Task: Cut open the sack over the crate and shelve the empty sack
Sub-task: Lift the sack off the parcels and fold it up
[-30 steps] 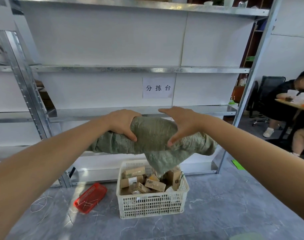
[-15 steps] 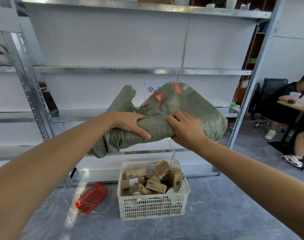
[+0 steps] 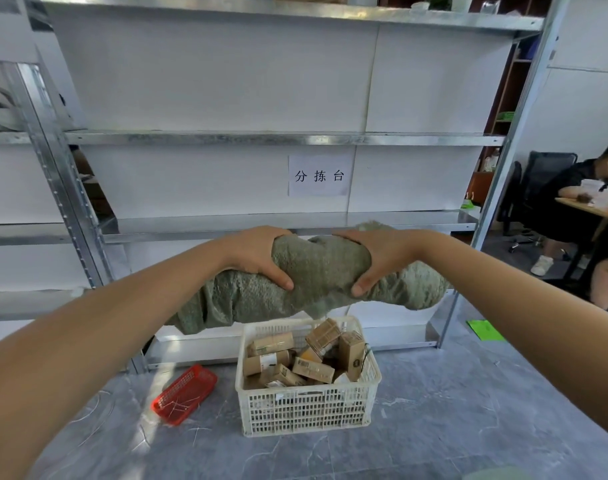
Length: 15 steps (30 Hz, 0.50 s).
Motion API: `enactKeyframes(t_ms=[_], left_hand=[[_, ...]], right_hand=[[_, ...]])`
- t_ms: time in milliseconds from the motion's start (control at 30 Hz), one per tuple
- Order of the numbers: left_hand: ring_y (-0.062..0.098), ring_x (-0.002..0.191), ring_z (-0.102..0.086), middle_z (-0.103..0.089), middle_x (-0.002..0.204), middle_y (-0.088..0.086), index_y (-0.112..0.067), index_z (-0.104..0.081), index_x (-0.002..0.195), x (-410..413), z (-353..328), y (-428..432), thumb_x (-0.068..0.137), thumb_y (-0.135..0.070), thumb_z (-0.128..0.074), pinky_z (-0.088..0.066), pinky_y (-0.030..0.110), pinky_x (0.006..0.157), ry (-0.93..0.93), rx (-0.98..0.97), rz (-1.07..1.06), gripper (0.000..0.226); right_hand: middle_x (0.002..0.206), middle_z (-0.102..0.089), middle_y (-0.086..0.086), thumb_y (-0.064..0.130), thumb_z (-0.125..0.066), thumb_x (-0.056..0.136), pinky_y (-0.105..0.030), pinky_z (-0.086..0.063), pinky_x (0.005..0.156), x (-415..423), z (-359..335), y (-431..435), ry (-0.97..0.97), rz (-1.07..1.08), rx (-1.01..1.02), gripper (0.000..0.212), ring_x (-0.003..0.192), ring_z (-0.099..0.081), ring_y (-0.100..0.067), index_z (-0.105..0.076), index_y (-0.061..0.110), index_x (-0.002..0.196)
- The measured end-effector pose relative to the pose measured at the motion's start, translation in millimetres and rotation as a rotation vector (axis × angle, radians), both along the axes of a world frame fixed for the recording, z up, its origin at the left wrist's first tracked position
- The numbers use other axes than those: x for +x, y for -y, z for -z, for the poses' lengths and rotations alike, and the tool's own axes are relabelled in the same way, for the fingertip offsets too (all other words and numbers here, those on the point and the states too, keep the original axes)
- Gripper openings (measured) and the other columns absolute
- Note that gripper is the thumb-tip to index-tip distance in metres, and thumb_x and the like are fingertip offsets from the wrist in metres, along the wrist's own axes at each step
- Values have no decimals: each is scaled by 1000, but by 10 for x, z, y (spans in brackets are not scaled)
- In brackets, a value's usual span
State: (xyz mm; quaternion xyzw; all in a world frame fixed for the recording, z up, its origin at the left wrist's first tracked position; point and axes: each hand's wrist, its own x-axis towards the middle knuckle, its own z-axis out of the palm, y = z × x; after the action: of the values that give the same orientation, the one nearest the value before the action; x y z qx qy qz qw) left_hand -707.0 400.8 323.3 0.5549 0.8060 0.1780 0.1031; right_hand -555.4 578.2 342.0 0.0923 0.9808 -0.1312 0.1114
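Green woven sack (image 3: pixel 316 275), all bunched up into a fat roll, is being held out at arm's length by both hands right in front of the metal shelving (image 3: pixel 288 138). Left hand (image 3: pixel 257 252) is clamped over the top of the roll with the thumb hooked underneath, and the right hand (image 3: pixel 375 256) does the same thing just beside it, fingers wrapped tight around the fabric. Both ends of the sack flop down past the hands, the left end hanging lower.

It sits about level with the lower middle shelf (image 3: pixel 226 225), close to its front edge. Honestly I can't tell if the far side of the fabric is already touching the shelf or just hovering in front of it.

Straight below on the grey floor is the white plastic crate (image 3: pixel 307 410), with small cardboard boxes (image 3: pixel 313 370) jumbled in it. The sack isn't touching the crate, there's clear air between them. To the left of the crate, a red mesh basket (image 3: pixel 184 393) lies on the floor with some loose pale strings around it.

On the back panel of the shelving there's a paper sign (image 3: pixel 319 175) with three printed characters. Off to the right, someone in dark clothes is sitting at a table (image 3: pixel 589 207).
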Motion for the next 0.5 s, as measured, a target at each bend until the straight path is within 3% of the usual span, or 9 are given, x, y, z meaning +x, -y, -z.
enactKeyframes(t_ms=[100,200,367,500], left_hand=[[18,106,-57,-62,116,-2,-22,-55,118,-16,5,32,59,-33,-84,-44,37,96,-12,-7,2,67],[21,107,-57,-61,117,0,-19,-53,119,-19,36,61,59,-36,-84,-45,36,95,-61,-37,-20,69],[19,125,-43,-44,138,-4,-25,-33,137,-56,35,157,62,-46,-80,-33,32,103,-104,-109,-55,91],[13,113,-47,-48,124,-9,-30,-34,134,-144,32,268,59,-51,-78,-37,32,104,-54,-240,-64,90]], right_hand=[[128,-49,5,37,-79,67,-29,-38,99,-53,55,27,73,9,-14,82,119,-48,-18,-33,28,135],[112,-51,9,27,-77,71,-26,-40,88,-51,125,62,3,12,-49,68,104,-52,-14,-41,28,128],[106,-57,2,23,-75,69,-32,-43,83,52,175,18,-207,45,98,61,100,-55,-20,-48,24,124],[106,-58,2,24,-76,67,-37,-46,90,166,189,-60,-342,95,107,65,100,-54,-20,-49,26,126]])
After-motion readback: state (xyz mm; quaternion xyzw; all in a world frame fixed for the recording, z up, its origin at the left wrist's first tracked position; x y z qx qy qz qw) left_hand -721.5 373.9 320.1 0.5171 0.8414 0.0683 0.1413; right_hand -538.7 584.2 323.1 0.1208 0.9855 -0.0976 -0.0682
